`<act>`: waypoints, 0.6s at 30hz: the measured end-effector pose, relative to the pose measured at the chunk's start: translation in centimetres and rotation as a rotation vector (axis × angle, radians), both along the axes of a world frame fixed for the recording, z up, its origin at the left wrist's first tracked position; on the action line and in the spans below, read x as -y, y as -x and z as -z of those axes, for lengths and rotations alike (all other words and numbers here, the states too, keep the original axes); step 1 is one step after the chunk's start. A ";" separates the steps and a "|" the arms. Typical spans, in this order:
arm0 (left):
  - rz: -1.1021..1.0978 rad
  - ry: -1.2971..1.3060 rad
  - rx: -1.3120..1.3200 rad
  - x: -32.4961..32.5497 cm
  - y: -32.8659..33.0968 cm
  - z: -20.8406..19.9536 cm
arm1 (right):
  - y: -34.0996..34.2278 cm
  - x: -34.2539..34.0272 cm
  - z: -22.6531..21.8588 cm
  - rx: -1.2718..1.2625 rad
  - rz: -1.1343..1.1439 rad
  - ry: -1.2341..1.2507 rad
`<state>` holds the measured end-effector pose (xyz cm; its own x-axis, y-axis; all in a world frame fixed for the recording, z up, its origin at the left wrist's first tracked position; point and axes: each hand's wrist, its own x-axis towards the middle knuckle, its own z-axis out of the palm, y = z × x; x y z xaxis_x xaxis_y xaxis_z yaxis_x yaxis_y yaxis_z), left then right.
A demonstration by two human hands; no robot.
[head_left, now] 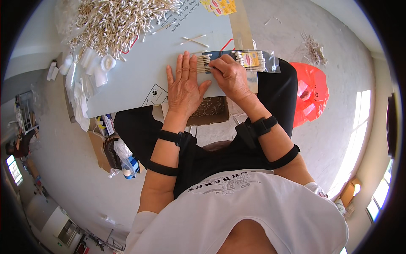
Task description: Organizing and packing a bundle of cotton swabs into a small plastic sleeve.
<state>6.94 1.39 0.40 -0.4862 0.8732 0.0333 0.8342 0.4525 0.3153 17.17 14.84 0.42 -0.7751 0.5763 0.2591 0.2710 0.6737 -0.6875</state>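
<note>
My left hand [184, 82] lies flat on the grey board [139, 67], fingers stretched out and thumb apart. Just right of its fingertips is a neat row of cotton swabs [203, 63]. Between that row and a clear plastic bag [272, 65], my right hand [230, 76] is closed with its fingers curled down; whatever they pinch is hidden beneath them. The bag holds cotton swabs with a yellow card [250, 59] among them. A dark strip [218, 54] lies under the swabs and the right hand. Two loose swabs [194, 41] cross each other farther up.
A big heap of cotton swabs [114, 25] covers the board's far left, with white rolls [108, 63] beside it. Yellow cards [220, 6] lie at the far edge. Below the board is an open cardboard box [211, 111]. A red plastic bag [311, 93] stands to the right.
</note>
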 end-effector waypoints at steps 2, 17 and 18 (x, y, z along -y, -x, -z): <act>0.000 0.000 0.000 0.0 0.0 0.0 | -0.1 0.0 -0.1 0.003 -0.001 0.031; -0.004 0.014 -0.012 0.0 0.0 0.0 | 0.1 0.2 -0.3 0.030 0.022 0.085; -0.005 0.008 -0.013 0.0 0.0 0.0 | 0.3 0.2 -0.5 0.030 0.021 0.085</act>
